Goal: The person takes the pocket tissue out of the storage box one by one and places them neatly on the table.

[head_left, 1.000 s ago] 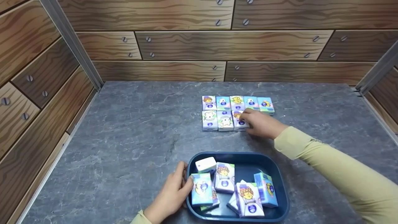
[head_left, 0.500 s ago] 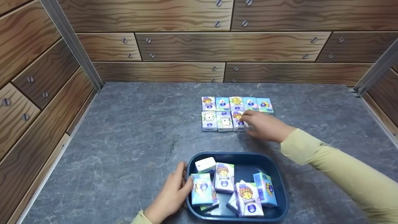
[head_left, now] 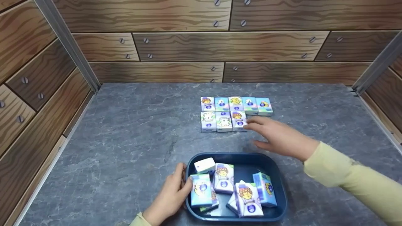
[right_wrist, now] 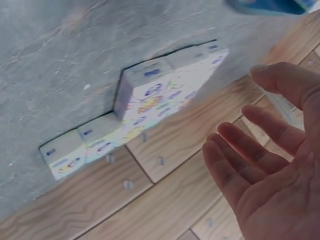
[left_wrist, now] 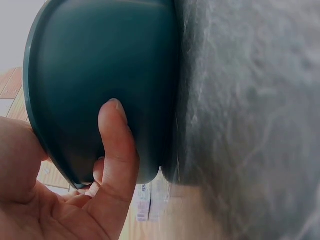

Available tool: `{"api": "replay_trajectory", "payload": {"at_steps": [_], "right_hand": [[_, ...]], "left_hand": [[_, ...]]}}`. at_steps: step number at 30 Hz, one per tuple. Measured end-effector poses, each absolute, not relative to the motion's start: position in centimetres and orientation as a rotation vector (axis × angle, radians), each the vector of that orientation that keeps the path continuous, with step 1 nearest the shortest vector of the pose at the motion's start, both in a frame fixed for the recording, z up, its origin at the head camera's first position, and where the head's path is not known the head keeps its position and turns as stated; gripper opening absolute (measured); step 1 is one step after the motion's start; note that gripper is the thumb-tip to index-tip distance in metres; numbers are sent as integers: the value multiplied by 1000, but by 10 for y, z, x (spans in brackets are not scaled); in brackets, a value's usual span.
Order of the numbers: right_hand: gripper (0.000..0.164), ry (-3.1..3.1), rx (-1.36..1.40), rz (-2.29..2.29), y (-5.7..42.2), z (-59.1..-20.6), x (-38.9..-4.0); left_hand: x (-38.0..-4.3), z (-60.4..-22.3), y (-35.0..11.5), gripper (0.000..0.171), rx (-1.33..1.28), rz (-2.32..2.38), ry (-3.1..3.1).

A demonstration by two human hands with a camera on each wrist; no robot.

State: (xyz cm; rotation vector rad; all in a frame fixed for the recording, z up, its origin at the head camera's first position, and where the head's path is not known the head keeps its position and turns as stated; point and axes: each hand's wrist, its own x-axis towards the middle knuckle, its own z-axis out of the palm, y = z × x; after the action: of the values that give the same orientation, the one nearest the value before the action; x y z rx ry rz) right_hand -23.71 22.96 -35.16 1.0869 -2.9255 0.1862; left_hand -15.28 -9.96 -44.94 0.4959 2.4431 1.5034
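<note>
A dark blue plastic tray point(head_left: 243, 172) stands at the front of the table, with several small cartoon-printed packs in it, among them a blue pack point(head_left: 201, 190) and a white-purple pack point(head_left: 248, 201). My left hand point(head_left: 171, 191) grips the tray's left rim, thumb over the edge and fingers along the outer wall point(left_wrist: 100, 60). Beyond the tray, two rows of packs lie side by side. My right hand point(head_left: 279, 136) holds nothing; its fingers are spread and loosely bent, just right of the last near-row pack point(head_left: 239, 121). The right wrist view shows its palm and separated fingertips.
The far row ends with a blue pack point(head_left: 264, 106) and runs longer to the right than the near row. The grey marbled table point(head_left: 125, 141) is bounded by wood-patterned walls point(head_left: 176, 47) at the back and both sides.
My right hand has let go of the last near-row pack and drawn back to the right and towards me, its fingers opening. My left hand stays on the tray.
</note>
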Motion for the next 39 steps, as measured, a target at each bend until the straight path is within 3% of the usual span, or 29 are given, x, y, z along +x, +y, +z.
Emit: {"api": "replay_trajectory", "payload": {"at_steps": [11, 21, 26, 32, 39], "right_hand": [[53, -2851, 1346, 189, 221, -347, -182], [49, -2830, 1629, 233, 215, -367, -149], [43, -2841, 1684, 251, 212, -373, -140], [55, -2914, 1690, 233, 210, -374, -137], [55, -2963, 1669, 284, 207, -374, -137]], "left_hand": [[-154, -449, -101, 16, 538, 1500, 2503], [-154, -448, -102, 17, 516, 1528, 2457], [-153, -449, -102, 16, 515, 1515, 2469], [-152, -450, -101, 16, 531, 1495, 2512], [-151, -450, -99, 15, 536, 1490, 2518]]}}
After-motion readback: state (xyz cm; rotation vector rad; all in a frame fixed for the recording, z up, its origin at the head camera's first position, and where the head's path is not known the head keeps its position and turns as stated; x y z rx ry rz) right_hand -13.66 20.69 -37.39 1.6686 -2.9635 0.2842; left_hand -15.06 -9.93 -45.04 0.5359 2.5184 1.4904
